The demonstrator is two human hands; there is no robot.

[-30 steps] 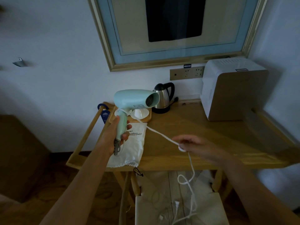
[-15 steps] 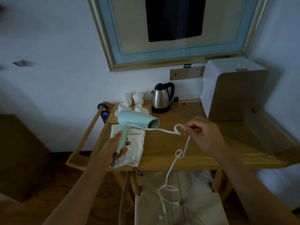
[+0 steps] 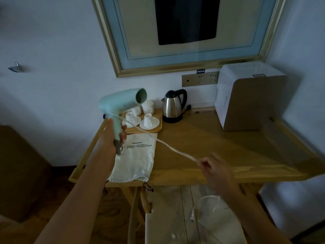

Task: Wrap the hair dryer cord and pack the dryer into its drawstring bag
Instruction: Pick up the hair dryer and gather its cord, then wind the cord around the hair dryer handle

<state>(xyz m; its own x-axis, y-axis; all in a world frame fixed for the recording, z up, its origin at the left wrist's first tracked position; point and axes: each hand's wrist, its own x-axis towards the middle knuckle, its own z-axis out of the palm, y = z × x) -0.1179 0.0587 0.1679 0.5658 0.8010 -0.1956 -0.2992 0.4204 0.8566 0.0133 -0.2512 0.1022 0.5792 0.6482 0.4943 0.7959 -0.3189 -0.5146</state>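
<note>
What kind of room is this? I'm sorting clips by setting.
Probably a hotel room: a kettle beside a tray of upturned cups on a wooden table, and a hair dryer with its own drawstring bag.

Dim room, pale wall (image 3: 52, 41), gilt-framed picture (image 3: 184, 32), wooden table (image 3: 219, 147), socket panel (image 3: 200, 80)

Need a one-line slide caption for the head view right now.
Left hand grips mint hair dryer; right hand pulls its cord taut above the drawstring bag.
</note>
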